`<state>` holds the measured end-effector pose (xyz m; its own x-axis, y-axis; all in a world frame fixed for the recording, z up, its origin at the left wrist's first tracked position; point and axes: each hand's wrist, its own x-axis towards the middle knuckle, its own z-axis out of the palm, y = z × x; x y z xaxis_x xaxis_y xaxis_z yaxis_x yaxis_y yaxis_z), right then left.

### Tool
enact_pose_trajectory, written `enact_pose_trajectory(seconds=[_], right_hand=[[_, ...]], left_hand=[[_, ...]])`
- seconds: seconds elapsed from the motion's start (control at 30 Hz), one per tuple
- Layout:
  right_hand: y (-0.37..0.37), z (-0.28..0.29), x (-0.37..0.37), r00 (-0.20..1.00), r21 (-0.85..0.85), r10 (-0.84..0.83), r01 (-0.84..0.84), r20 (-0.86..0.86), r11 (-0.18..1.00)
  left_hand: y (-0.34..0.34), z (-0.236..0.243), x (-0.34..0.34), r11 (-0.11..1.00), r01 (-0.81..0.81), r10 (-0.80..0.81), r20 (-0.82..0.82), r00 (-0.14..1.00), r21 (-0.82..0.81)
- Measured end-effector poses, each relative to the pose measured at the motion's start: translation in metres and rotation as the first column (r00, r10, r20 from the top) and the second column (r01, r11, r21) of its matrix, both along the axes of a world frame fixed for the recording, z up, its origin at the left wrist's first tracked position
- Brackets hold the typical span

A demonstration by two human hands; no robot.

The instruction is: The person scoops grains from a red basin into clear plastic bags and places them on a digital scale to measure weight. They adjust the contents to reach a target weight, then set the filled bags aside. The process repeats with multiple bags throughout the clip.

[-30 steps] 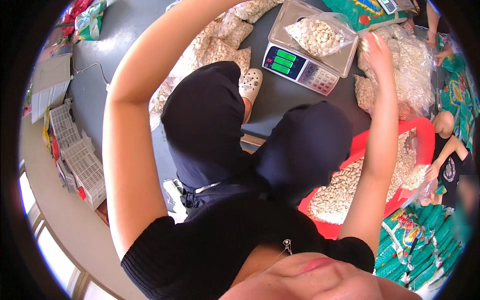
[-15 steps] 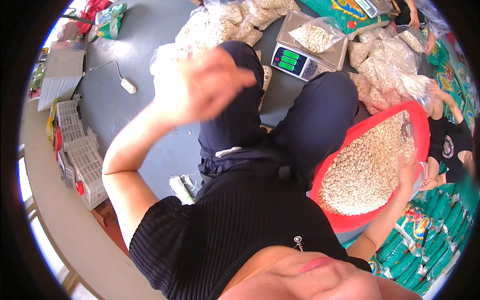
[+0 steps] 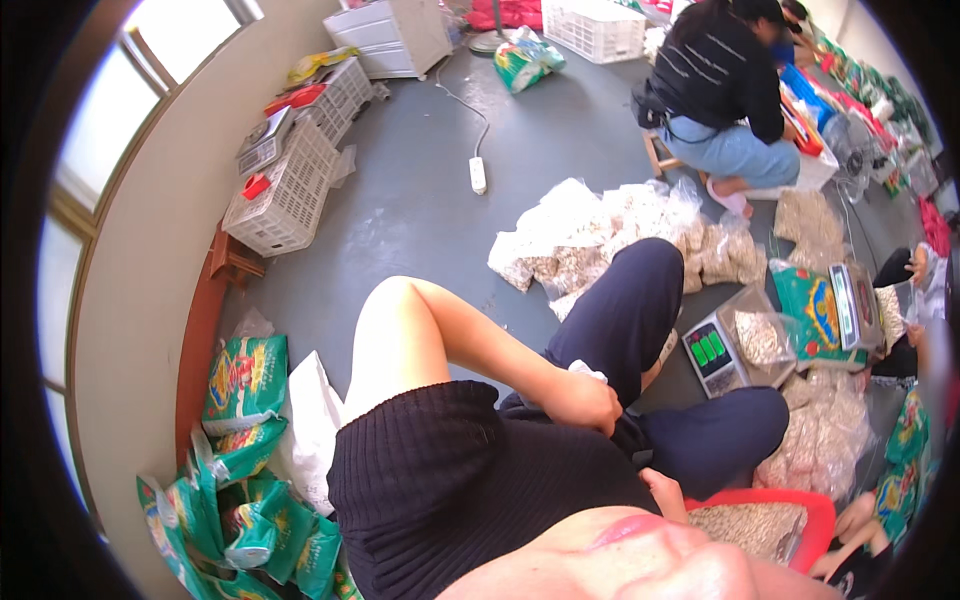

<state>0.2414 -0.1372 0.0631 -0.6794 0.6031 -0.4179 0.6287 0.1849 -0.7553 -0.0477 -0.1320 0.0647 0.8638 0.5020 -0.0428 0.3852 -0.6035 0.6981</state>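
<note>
My left hand (image 3: 583, 402) is closed over my lap, with a crumpled white tissue-like piece (image 3: 588, 371) showing at its upper edge. Lower down, between my top and the basin, my right hand (image 3: 663, 495) shows only in part, and its grip is hard to make out. Just beside it stands a red basin (image 3: 822, 520) holding pale nuts in shells (image 3: 748, 526). Past my knees sits a digital scale (image 3: 722, 378) with a green-lit display, and a clear bag of nuts (image 3: 762, 338) lies on its pan.
Filled clear bags (image 3: 640, 225) are heaped beyond my legs, and more bags (image 3: 825, 425) lie near the basin. A power strip (image 3: 477, 176) rests on the floor. White crates (image 3: 285, 195) line the left wall. Green packages (image 3: 245, 385) are piled behind my left side. A co-worker (image 3: 715, 95) sits ahead.
My left hand has come down from its raised place to my lap. The right hand has left the nuts in the basin. The view has turned, now showing more of the room ahead and left.
</note>
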Motion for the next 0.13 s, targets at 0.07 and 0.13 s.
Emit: enact_pose_trajectory(seconds=[0.07,0.13], right_hand=[[0.0044,-0.0066,-0.0050,0.999,0.001,0.024,-0.024,-0.031,1.000],[0.0065,-0.0033,-0.0049,0.998,0.003,0.038,-0.038,-0.040,0.999]], left_hand=[[-0.0034,-0.0002,-0.0043,1.000,0.002,-0.003,-0.016,1.000,-0.021],[-0.0059,0.0020,-0.0030,0.998,-0.009,0.009,0.002,1.000,-0.056]])
